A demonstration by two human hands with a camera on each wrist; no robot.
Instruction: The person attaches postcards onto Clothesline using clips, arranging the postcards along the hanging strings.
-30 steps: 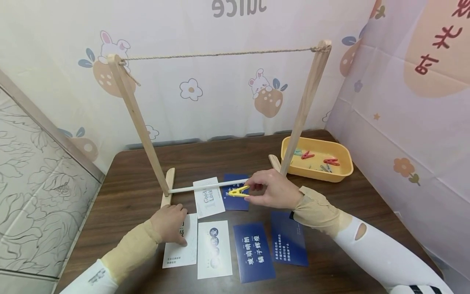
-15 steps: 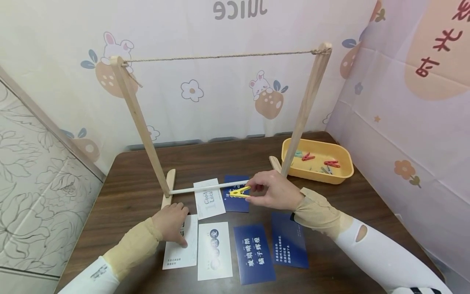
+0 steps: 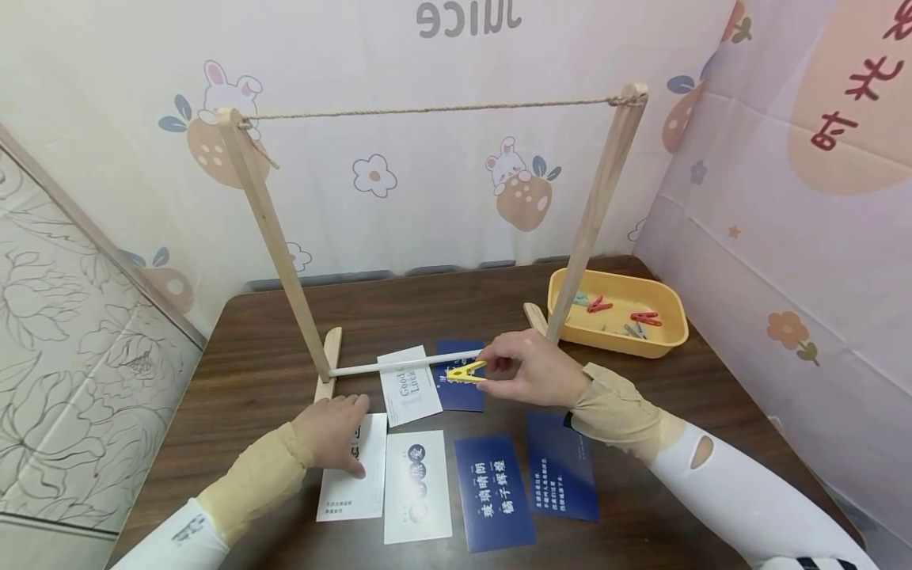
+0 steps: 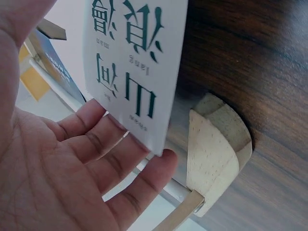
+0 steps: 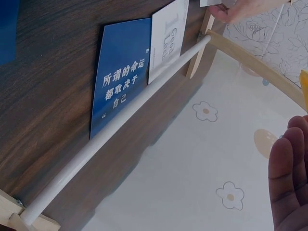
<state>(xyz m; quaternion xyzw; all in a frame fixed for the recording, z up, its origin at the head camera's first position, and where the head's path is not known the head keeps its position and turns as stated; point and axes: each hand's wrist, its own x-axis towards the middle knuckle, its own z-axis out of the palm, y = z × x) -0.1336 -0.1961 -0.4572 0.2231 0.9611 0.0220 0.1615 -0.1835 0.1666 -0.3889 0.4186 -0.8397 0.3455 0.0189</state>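
My right hand point(image 3: 534, 368) pinches a yellow clothespin point(image 3: 463, 371) between thumb and fingers, over a blue printed card near the white crossbar. In the right wrist view only its fingers point(image 5: 288, 168) and a sliver of yellow show. My left hand point(image 3: 331, 434) is at a white printed card point(image 3: 352, 499), the leftmost of the front row, partly covering it. In the left wrist view the loosely bent fingers meet an edge of that card point(image 4: 139, 72), fingertips point(image 4: 161, 168) right at its corner, beside a wooden foot point(image 4: 216, 149).
A wooden frame with a rope point(image 3: 427, 109) across its top and a white crossbar point(image 3: 399, 364) below stands behind the hands. Several white and blue cards lie about, including a "Good Luck" card point(image 3: 409, 400). A yellow basket point(image 3: 659, 342) with several clothespins stands back right.
The white card under my left hand has shifted slightly right, showing more print, and the "Good Luck" card has moved a little right. My right hand has stayed nearly still with the clothespin.
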